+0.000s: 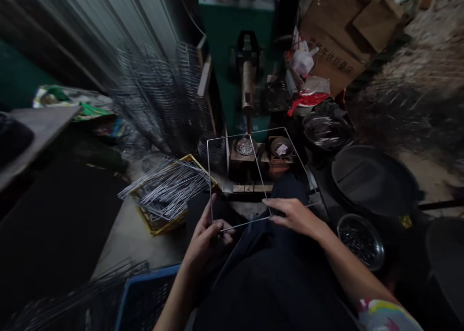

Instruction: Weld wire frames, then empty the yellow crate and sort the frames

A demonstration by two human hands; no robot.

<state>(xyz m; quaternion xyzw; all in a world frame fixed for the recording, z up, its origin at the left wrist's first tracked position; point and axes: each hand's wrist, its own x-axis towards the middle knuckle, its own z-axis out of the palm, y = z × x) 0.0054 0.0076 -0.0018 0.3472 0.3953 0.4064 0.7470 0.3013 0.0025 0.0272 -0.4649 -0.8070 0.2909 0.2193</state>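
Note:
Both hands hold a thin wire frame (pixel 253 150) bent into a box-like rectangle, above my lap. My left hand (pixel 206 237) grips its near left corner, fingers closed around the wire. My right hand (pixel 293 216) pinches the near right corner, fingers curled on the wire. The frame's far end reaches toward a green machine (pixel 235 46) with a vertical metal head (pixel 248 87) over small wooden blocks (pixel 246 159).
A yellow crate (pixel 159 222) of straight wire rods lies at left, with stacked wire frames (pixel 159 94) behind it. A blue crate (pixel 145 297) sits near left. A metal bowl (pixel 360 239) of small parts and dark round pans (pixel 373 179) are at right. Cardboard boxes (pixel 340 31) stand behind.

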